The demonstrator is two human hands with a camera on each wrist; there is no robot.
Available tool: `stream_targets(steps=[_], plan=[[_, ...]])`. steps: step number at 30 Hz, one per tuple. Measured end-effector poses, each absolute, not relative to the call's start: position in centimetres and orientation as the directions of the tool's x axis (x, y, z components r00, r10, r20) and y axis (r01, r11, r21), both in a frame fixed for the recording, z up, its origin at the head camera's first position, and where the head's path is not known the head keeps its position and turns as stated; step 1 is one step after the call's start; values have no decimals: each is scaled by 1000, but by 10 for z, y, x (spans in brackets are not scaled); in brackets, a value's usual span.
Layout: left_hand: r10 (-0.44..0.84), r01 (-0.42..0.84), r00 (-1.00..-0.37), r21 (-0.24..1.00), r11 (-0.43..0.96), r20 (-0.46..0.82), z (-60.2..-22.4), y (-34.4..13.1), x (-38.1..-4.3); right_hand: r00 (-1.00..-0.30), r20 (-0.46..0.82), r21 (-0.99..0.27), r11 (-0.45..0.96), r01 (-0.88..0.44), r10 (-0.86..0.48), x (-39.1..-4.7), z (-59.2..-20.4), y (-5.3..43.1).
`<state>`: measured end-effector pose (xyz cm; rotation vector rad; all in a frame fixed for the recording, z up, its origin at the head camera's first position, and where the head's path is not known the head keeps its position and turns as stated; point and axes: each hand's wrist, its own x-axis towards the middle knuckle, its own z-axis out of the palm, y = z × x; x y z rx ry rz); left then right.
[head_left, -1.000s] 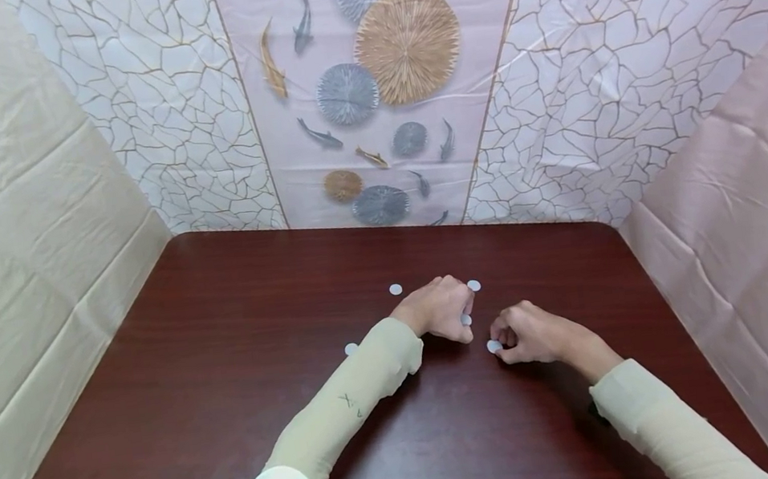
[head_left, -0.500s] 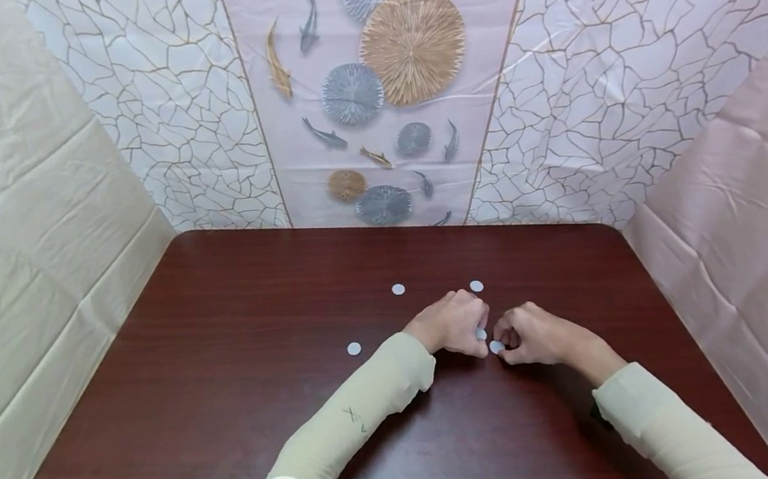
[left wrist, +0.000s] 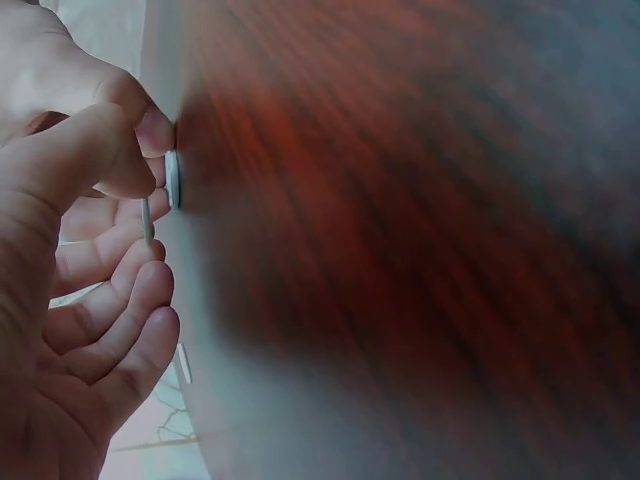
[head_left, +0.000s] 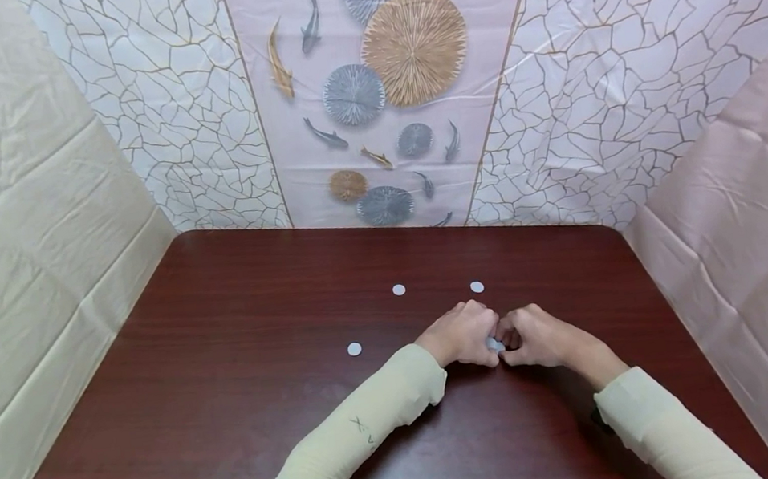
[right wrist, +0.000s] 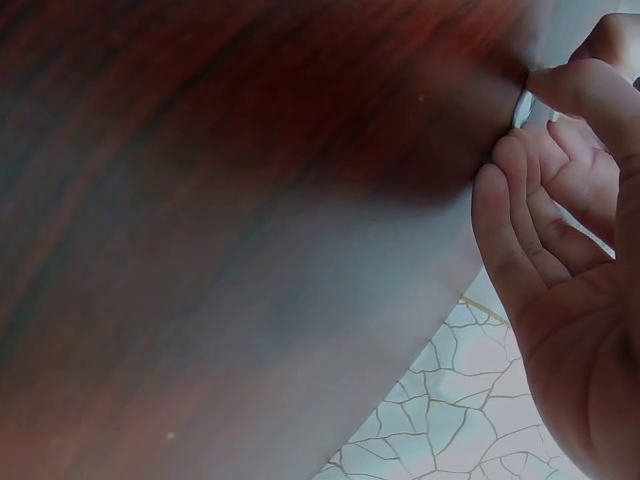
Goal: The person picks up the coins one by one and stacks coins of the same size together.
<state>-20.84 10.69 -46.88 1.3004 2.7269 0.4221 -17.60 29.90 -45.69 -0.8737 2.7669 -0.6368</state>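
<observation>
Thumb and fingertips of my left hand [head_left: 460, 334] pinch a small white disc [left wrist: 148, 222], seen edge-on in the left wrist view. Close beside it, my right hand [head_left: 541, 338] pinches a second white disc [right wrist: 522, 108] just over or on the table; which one I cannot tell. The two hands meet right of the table's middle, and their discs overlap in the head view. Whether the discs touch is unclear. Behind the hands one white disc [head_left: 477, 287] lies flat on the table.
Two more white discs lie flat on the dark red-brown table [head_left: 222, 334]: a far disc [head_left: 399, 290] and a left disc [head_left: 355, 349]. A patterned cloth backdrop [head_left: 365, 96] rises behind the table, with plain cloth walls at both sides.
My left hand has moved right and toward me with its disc, up to the right hand. The right hand has stayed nearly in place, still pinching its disc.
</observation>
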Motion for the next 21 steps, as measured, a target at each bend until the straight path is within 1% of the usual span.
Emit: stream_targets(steps=[15, 21], plan=[[759, 731, -649, 316, 604, 50, -475, 109, -205, -834, -15, -468, 741, -482, -552, -173, -460, 301], [765, 737, -642, 313, 599, 48, -473, 108, -205, -839, -11, -472, 742, -475, -544, -173, -461, 300]])
